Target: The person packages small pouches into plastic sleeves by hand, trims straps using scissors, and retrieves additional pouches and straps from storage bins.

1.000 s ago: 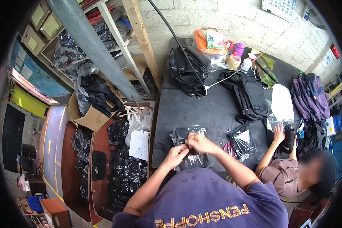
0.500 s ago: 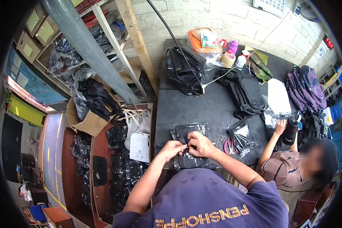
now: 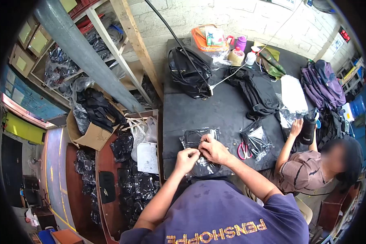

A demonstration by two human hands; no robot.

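A black item in clear plastic (image 3: 194,136) lies at the near edge of the dark table (image 3: 187,110). Over it my left hand (image 3: 186,160) and my right hand (image 3: 214,151) meet, fingers pinched close together. Whatever small thing lies between the fingertips is too small to name. Pink-handled scissors (image 3: 244,151) rest just right of my right hand, beside another plastic-wrapped black item (image 3: 257,139).
A co-worker (image 3: 303,171) at the right holds a black cylindrical object (image 3: 308,129). Black bags (image 3: 256,93), a purple bag (image 3: 323,84) and an orange container (image 3: 209,38) stand farther back. Left are an open carton (image 3: 94,137), a metal pole (image 3: 83,49) and bins of wrapped items.
The view has shifted, so the table sits slightly left and higher. My hands stay together over the wrapped item, with fingers slightly repositioned. The co-worker's black object is now more upright.
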